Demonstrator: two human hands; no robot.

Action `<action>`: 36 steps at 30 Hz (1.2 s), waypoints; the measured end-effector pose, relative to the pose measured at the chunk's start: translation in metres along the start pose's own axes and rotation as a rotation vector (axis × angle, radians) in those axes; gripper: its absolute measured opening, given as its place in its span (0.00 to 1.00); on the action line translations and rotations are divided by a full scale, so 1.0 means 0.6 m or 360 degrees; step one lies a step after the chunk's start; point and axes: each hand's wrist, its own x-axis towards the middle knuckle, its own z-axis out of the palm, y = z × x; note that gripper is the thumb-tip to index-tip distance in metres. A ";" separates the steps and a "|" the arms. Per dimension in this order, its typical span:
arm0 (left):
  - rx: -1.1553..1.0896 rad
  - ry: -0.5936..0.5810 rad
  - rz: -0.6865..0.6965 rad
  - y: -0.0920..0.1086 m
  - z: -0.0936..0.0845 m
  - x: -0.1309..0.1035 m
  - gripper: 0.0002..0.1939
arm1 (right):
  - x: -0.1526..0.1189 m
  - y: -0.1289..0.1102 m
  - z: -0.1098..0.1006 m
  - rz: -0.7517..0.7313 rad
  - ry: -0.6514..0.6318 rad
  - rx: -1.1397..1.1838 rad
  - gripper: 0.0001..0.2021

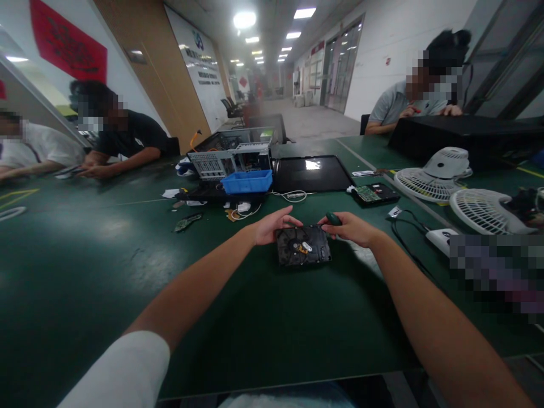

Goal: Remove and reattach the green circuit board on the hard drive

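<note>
White sleeve (123, 365) on the L arm is nearest the cam, bottom L, w/ the bare R forearm (420, 306) opp. Hands are apart, hard drive (304, 252) btwn them over the green table (238, 340), approx. centre; can't tell if its lower edge rests on the tabletop. L hand (272, 228) is at the drive's upper L edge, fingers partly extended; can't tell if it's clamped on or just steadying. R hand (356, 229) is closed round a dk green tool handle (334, 219), fingertips near the drive's upper R corner; tool's tip not visible. Beyond: opened PC case (212, 164), blue tray (247, 182) in front of it, flat black panel (314, 171) just R of tray. Small circuit board (187, 222) lies L; 2nd drive (376, 194) w/ green PCB is R, near 2 white fans (425, 184). Co-worker in dk top (142, 136) sits far L, another in grey (391, 105) far R.
</note>
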 end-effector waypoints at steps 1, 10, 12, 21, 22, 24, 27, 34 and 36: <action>0.0016 0.0051 0.0047 -0.002 0.000 0.003 0.37 | 0.000 0.003 -0.002 0.0010 0.0020 -0.0019 0.23; 0.0288 0.0566 0.0390 -0.034 -0.055 -0.014 0.33 | 0.004 0.035 -0.017 0.0247 0.0031 -0.0028 0.22; 0.0247 0.0634 0.0471 -0.039 -0.071 -0.027 0.32 | 0.004 0.037 -0.018 0.0287 0.0027 -0.0010 0.21; 0.1030 0.1520 0.0509 -0.069 -0.179 -0.127 0.27 | 0.012 0.036 -0.016 0.0385 0.0252 0.0009 0.15; 0.1235 0.1720 0.0461 -0.070 -0.207 -0.149 0.27 | 0.015 0.040 -0.016 0.0408 0.0319 0.0028 0.13; 0.1644 0.2087 0.0385 -0.069 -0.272 -0.198 0.23 | 0.022 0.049 -0.015 0.0423 0.0421 0.0054 0.11; 0.2026 0.2170 0.0286 -0.068 -0.373 -0.271 0.24 | 0.028 0.059 -0.013 0.0404 0.0442 0.0045 0.11; 0.2166 0.1814 -0.0096 -0.077 -0.478 -0.335 0.34 | 0.030 0.060 -0.010 0.0370 0.0465 -0.0007 0.12; 0.2160 0.1776 -0.0208 -0.075 -0.483 -0.327 0.38 | 0.030 0.060 -0.010 0.0372 0.0462 -0.0016 0.12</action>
